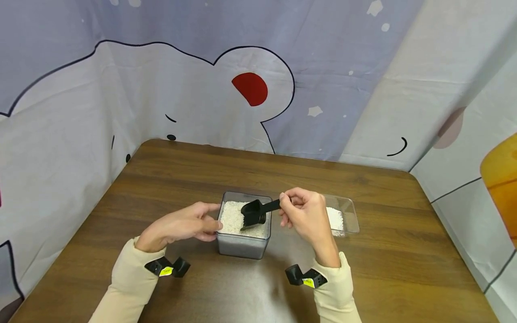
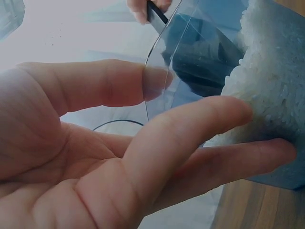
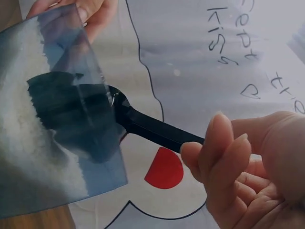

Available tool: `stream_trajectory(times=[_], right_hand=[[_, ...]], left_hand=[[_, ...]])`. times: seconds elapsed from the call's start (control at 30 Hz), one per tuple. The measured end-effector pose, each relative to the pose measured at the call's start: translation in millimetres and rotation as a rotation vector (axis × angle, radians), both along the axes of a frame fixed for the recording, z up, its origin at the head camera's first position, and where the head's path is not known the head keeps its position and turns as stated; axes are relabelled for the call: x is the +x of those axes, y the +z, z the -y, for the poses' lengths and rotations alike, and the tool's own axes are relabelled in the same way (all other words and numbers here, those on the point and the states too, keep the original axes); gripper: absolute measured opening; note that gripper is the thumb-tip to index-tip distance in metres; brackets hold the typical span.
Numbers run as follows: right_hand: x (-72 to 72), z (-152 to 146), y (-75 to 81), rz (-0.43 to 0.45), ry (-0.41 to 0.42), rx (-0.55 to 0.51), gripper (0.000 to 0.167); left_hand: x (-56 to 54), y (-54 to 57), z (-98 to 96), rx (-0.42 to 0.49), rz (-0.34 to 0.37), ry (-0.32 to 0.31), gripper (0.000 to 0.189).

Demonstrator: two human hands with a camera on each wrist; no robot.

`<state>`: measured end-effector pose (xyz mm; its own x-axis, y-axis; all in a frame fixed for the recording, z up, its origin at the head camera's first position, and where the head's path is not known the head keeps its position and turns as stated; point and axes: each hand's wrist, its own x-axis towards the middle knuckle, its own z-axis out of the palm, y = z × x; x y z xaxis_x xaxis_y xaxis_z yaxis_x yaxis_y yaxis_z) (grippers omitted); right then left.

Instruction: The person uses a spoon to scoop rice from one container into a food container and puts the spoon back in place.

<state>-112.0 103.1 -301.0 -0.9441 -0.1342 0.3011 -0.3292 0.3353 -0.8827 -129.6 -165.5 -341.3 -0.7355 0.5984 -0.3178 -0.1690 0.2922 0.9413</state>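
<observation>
A clear tub of white rice stands on the table. My left hand holds it at the left side, thumb over the rim and fingers along the outer wall. In the left wrist view the thumb tip shows through the plastic. My right hand pinches the handle end of a black scoop between thumb and fingers. The scoop slants down to the left, its bowl in the tub with its lip at the rice. Through the tub wall, the right wrist view shows the bowl against the rice.
A shallow clear plastic container with white grains lies right of the tub, partly hidden by my right hand. The brown wooden table ends at a printed curtain behind and to the sides.
</observation>
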Motion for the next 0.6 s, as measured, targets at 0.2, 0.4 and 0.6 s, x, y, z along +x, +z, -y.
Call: stream_trajectory(times=[0.2, 0.4, 0.6], right_hand=[[-12.7, 1, -16.8, 0.139, 0.091, -0.01, 0.015], [-27.0, 2, -41.5, 0.272, 0.163, -0.077, 0.017], [-29.3, 2, -45.7, 0.403, 0.134, -0.267, 0.016]], left_hand=[[-0.2, 0.9, -1.4, 0.0, -0.001, 0.012, 0.071], [0.3, 0.8, -2.0, -0.018, 0.002, 0.029, 0.069], [-0.7, 0.4, -2.6, -0.024, -0.005, 0.019, 0.07]])
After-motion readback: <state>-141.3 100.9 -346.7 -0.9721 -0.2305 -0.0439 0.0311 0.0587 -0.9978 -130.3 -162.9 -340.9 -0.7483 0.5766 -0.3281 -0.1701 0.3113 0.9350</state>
